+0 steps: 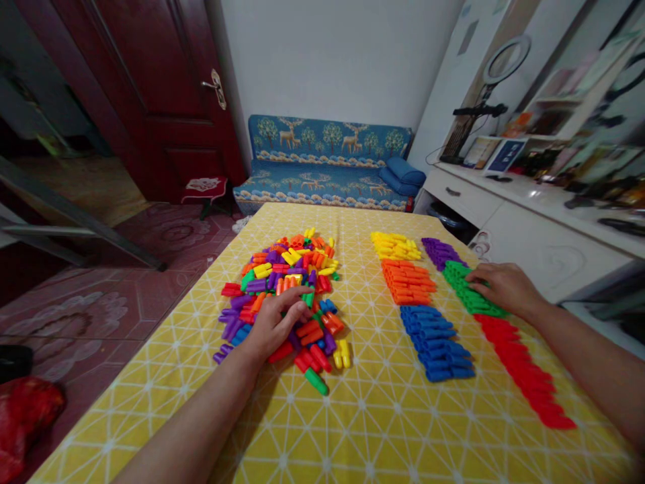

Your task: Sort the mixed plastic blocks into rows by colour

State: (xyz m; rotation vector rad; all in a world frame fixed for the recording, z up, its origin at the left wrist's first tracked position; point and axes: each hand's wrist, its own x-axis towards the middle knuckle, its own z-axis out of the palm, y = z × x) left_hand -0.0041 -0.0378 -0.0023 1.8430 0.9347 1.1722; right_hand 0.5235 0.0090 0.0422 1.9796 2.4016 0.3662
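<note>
Yellow patterned tablecloth (363, 417): my left hand (275, 323) curls loosely onto the mixed pile of plastic pegs (282, 296), gripping nothing I can confirm; my right hand (504, 286) rests flat on the green peg row (466, 286). Sorting step, I judge; next needs one peg pinched.

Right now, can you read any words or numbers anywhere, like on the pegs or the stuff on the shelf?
No text can be read.
Plastic pegs: no marks visible.
Yellow tablecloth: only a white line pattern.
Blue framed card on the white shelf: print too blurred to read.
Sofa: deer and tree pictures, no words.
</note>
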